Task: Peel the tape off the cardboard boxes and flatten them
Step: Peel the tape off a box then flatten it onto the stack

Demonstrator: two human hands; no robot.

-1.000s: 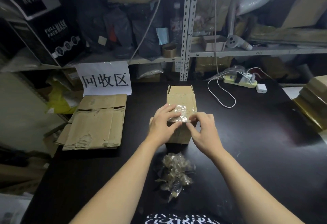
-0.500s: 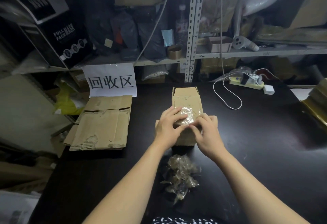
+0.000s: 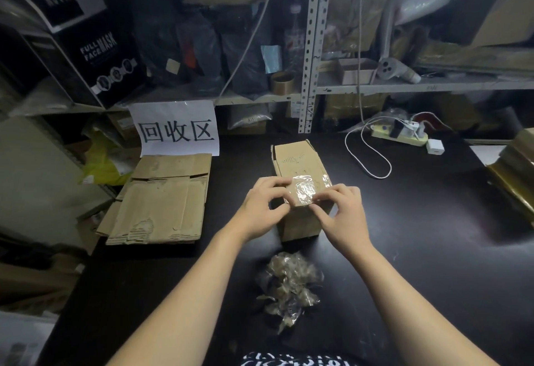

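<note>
Now, step: working loose the clear tape (image 3: 307, 190) stuck across the near top edge of the box (image 3: 299, 173).
Box: stands a little right of centre on the dark surface (image 3: 433, 235), one narrow end towards the person, not yet flattened.
Left hand (image 3: 264, 209): fingers curled against the box's left top corner, bracing it; whether it pinches any tape I cannot tell.
Right hand (image 3: 341, 215): fingertips bunched at the tape's near right edge, apparently picking at it; no clear lifted end shows.
How to do it well: get a nail under one corner first, then pull low and slow along the cardboard so the film comes off whole instead of tearing the paper face.
Brace: press the box down while pulling.
Nearby: peeled tape wad (image 3: 289, 284) just in front; flattened boxes (image 3: 161, 200) stacked to the left, below a paper sign (image 3: 176, 130).
</note>
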